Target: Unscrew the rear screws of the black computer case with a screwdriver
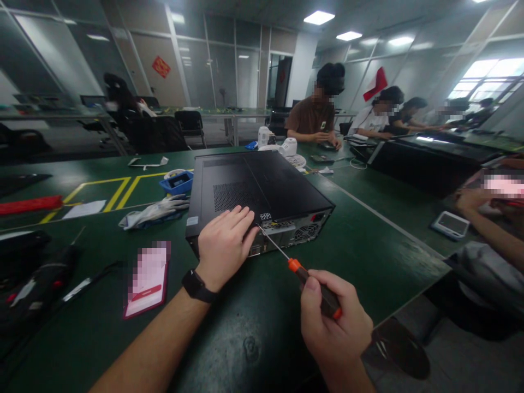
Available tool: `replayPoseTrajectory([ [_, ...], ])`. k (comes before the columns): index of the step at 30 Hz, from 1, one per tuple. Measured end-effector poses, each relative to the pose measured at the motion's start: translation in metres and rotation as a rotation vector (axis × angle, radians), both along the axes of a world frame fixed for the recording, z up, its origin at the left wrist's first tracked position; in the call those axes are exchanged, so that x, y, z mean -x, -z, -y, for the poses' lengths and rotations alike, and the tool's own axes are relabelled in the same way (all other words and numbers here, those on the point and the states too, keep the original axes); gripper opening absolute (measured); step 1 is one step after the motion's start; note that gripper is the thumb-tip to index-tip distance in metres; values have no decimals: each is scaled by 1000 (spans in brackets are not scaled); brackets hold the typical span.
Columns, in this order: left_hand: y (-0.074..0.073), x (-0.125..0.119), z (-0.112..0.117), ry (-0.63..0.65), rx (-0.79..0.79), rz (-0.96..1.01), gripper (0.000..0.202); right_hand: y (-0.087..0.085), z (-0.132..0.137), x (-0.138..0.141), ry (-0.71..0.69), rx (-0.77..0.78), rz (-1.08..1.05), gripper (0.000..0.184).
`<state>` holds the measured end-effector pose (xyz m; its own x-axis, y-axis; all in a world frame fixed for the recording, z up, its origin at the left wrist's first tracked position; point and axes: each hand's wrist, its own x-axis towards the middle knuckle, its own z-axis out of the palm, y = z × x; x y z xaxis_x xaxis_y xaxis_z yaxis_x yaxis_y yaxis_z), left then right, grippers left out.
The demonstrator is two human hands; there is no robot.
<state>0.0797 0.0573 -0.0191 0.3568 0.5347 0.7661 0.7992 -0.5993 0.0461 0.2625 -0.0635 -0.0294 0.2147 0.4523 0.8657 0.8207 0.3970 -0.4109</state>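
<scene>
A black desktop computer case (282,185) lies flat on the green table, its rear panel with the fan grille turned toward me. My left hand (225,243) rests on the case's near edge, fingers stretched out over the top cover and thumb pointing at the rear edge. In my right hand (341,322) is a screwdriver (301,270) with a dark and orange handle, fingers wrapped round it. The thin shaft slants up to the left, and its tip meets the rear edge beside my left thumb. Whatever sits under the tip is too small to make out.
Left of the case are pale work gloves (153,212), a blue tray (177,183) and a phone (148,281). Dark tools (45,278) lie farther left. White devices (282,146) stand behind the case. Several people work around; one's arm (491,210) is at the right.
</scene>
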Motion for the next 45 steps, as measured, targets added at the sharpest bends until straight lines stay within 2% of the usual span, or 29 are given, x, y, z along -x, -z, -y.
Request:
replayPoseTrajectory([
  [11, 1, 0, 0, 8, 21, 28, 33, 3, -1, -1, -6, 62, -71, 11],
  [19, -5, 1, 8, 40, 86, 71, 29, 2, -1, -3, -57, 44, -38, 14],
  [22, -9, 0, 13, 54, 88, 134, 30, 2, -1, -4, -56, 54, -28, 14],
  [27, -15, -7, 30, -9, 73, 315, 25, -1, -1, -5, -85, 53, -15, 13],
  [29, -15, -12, 38, -15, 186, 428, 21, -3, -2, -5, -107, 51, -5, 13],
  [31, -13, -16, 43, -7, 413, 526, 19, -5, -2, -5, -116, 51, -2, 13],
  [33, -9, -20, 43, 21, 671, 648, 26, -6, -3, -6, -114, 60, -6, 12],
  [35, -4, -24, 39, 73, 905, 821, 33, -6, -2, -7, -116, 63, -7, 12],
  [37, -1, -30, 34, 130, 1063, 1035, 37, -5, -2, -7, -122, 57, -7, 13],
  [41, -2, -43, 27, 159, 1153, 1364, 35, -1, 0, -6, -132, 58, -21, 14],
  [45, -7, -51, 26, 169, 1174, 1516, 30, 2, 3, -4, -119, 96, -22, 13],
])
